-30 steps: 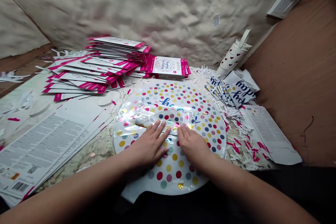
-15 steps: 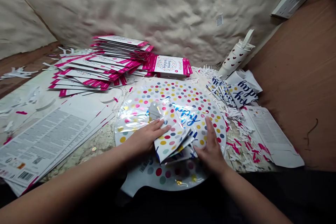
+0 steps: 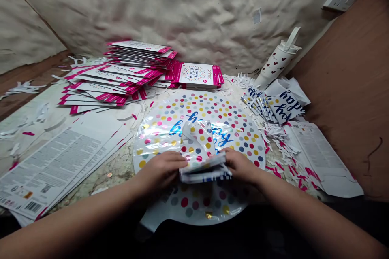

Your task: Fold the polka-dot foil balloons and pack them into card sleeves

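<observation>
A folded foil balloon (image 3: 199,141), white with coloured dots, is between my two hands. My left hand (image 3: 165,166) is closed on its left edge. My right hand (image 3: 241,166) grips the layered lower right corner, where the folds are blurred. Beneath both hands lies a flat round foil balloon (image 3: 240,119) with the same dots and shiny blue lettering. Its neck points to the lower left, over the table's front edge. The folded balloon hides part of the lettering.
Stacked pink-and-white packets (image 3: 139,58) stand at the back. Flat printed card sleeves (image 3: 60,162) lie on the left, and another sleeve (image 3: 322,158) on the right. More folded balloons (image 3: 273,107) lie near a heart-patterned tumbler (image 3: 276,62). Paper scraps (image 3: 288,158) litter the table.
The folded balloon has turned more upright and come slightly toward me. My right hand has gone from spread fingers to gripping its corner; my left hand has moved down along its edge.
</observation>
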### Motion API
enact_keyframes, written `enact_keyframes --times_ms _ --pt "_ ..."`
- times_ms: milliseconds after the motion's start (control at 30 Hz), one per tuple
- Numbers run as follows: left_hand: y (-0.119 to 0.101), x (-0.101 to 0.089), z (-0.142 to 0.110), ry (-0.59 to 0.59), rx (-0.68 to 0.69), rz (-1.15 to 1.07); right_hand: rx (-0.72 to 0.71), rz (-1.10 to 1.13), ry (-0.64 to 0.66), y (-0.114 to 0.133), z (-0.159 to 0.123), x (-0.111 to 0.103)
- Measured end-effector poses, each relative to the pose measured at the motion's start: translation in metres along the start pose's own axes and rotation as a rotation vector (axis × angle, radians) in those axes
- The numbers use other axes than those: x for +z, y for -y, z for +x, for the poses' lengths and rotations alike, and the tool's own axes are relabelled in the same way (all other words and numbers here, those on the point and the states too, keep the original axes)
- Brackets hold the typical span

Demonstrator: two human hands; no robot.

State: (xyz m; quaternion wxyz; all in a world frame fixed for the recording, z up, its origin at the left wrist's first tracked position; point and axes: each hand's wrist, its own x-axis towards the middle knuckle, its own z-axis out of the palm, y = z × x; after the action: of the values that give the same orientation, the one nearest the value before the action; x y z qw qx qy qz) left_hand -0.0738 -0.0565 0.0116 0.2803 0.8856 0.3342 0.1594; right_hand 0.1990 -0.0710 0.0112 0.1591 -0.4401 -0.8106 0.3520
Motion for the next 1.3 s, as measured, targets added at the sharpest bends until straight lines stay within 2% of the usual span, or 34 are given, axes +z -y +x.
enact_keyframes --times_ms 67,133,200,267,333,400,500,600,700,767,967,1067,1167,1233,1300 --pt "-0.004 -0.011 0.014 0.023 -0.367 -0.197 0.269 0.168 -0.031 0.002 0.014 -0.009" --pt "-0.005 -0.021 0.033 0.083 -0.726 -0.386 0.480 0.270 -0.049 0.003 0.028 -0.019" --pt "-0.002 -0.025 0.052 0.127 -0.932 -0.516 0.589 0.271 -0.095 0.008 0.040 -0.028" --pt "0.003 -0.025 0.064 0.157 -1.008 -0.578 0.541 0.108 -0.246 0.016 0.048 -0.030" --pt "0.007 -0.023 0.069 0.165 -1.022 -0.607 0.353 -0.142 -0.366 0.026 0.057 -0.022" --pt "0.008 -0.024 0.068 0.163 -1.023 -0.641 0.184 -0.365 -0.325 0.034 0.069 -0.006" --pt "0.005 -0.033 0.058 0.114 -1.013 -0.702 0.182 -0.469 -0.105 0.035 0.086 0.020" --pt "0.001 -0.049 0.046 0.017 -1.040 -0.807 0.187 -0.486 -0.011 0.028 0.094 0.034" --pt "0.001 -0.057 0.044 0.026 -1.114 -0.941 0.166 -0.500 0.006 0.023 0.093 0.036" --pt "0.003 -0.055 0.049 0.066 -1.128 -0.942 0.160 -0.499 0.006 0.023 0.091 0.035" --pt "0.005 -0.038 0.063 0.142 -0.980 -0.715 0.109 -0.476 -0.053 0.024 0.091 0.034" --pt "0.001 -0.031 0.060 0.062 -0.918 -0.689 0.040 -0.428 -0.067 0.022 0.090 0.027" --pt "-0.003 -0.027 0.057 -0.090 -0.971 -0.848 -0.067 -0.360 -0.068 0.023 0.080 0.020" --pt "-0.008 -0.028 0.057 -0.157 -1.008 -1.017 -0.187 -0.358 -0.150 0.024 0.071 0.021" --pt "-0.014 -0.030 0.059 -0.190 -0.974 -1.179 -0.305 -0.393 -0.262 0.024 0.063 0.022"
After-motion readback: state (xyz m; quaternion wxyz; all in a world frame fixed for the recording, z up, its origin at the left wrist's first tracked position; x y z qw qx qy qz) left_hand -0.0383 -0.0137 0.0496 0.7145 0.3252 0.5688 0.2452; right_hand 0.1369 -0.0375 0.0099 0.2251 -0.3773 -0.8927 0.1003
